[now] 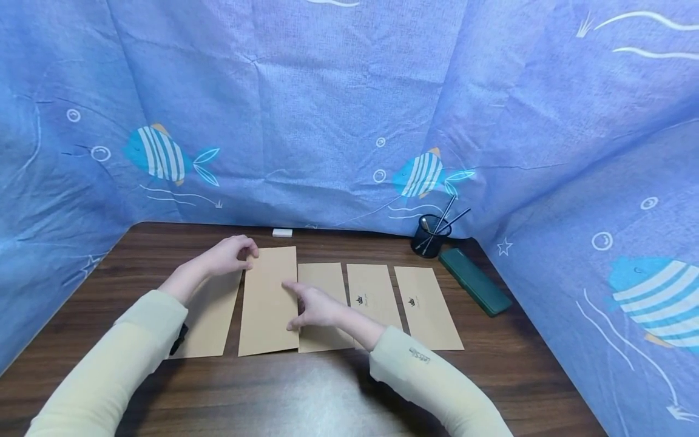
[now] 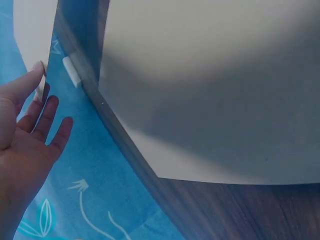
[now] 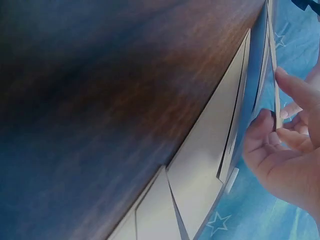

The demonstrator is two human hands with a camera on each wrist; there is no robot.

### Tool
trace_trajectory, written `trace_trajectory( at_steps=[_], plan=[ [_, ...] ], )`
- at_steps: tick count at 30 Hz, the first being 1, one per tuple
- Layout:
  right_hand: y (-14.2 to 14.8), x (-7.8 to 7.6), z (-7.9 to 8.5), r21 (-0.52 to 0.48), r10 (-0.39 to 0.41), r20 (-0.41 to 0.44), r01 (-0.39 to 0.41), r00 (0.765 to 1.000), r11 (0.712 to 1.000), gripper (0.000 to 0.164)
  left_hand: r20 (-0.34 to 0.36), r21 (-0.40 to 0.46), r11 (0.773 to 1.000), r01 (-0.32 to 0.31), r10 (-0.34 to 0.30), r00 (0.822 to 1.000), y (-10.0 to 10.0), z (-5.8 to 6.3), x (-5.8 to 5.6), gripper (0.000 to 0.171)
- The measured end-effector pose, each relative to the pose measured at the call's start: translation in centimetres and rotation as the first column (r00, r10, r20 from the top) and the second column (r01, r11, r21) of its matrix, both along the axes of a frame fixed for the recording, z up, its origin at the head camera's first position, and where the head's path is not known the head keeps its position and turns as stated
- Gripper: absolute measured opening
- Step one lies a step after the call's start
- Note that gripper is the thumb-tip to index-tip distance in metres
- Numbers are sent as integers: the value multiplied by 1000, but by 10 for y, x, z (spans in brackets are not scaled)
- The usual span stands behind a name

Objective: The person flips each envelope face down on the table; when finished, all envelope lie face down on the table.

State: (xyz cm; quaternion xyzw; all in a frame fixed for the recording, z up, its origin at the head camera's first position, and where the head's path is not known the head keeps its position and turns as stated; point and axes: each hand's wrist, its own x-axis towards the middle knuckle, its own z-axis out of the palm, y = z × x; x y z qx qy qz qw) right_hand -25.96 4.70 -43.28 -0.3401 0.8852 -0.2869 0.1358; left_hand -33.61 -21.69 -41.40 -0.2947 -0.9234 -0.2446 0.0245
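A plain brown paper envelope (image 1: pixel 269 309) is raised over the table between both hands. At its upper left corner, my left hand (image 1: pixel 232 255) pinches the paper between thumb and fingers; the left wrist view shows this hand (image 2: pixel 35 115) at the edge of the envelope (image 2: pixel 37 35). My right hand (image 1: pixel 317 306) holds the right edge, index finger on the face and thumb lower down. In the right wrist view the right hand (image 3: pixel 285 140) has fingers around the thin edge. Another brown envelope (image 1: pixel 210 328) lies under the left forearm.
Right of the held envelope lie a brown envelope (image 1: pixel 322 276) and two with crown prints, one in the middle (image 1: pixel 374 285) and one farther right (image 1: pixel 431 315). A black mesh pen cup (image 1: pixel 428 240), a green case (image 1: pixel 475 282) and a white eraser-like block (image 1: pixel 282 232) stand near the back edge.
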Motion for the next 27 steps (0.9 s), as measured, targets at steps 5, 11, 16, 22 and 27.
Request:
trace_trajectory(
  at_steps=[5,11,16,22,27],
  plan=[
    [-4,0,-2,79,0,-32,2,1000,997,92,45,-26,1000,-7,8,999,2,-7,2,25],
    [-10,-2,-4,116,-22,-14,23,1000,993,93,60,-35,999,-40,42,997,4,-17,6,45],
    [-13,-5,-4,161,-14,-17,17,1000,987,93,52,-54,997,-48,51,997,4,-25,9,57],
    [-16,-7,-6,247,-3,-42,13,999,969,91,79,-97,994,-50,58,995,4,-34,12,65],
    [-18,-7,-5,276,6,-44,6,999,961,89,48,-148,988,-47,54,997,7,-33,13,66]
  ],
)
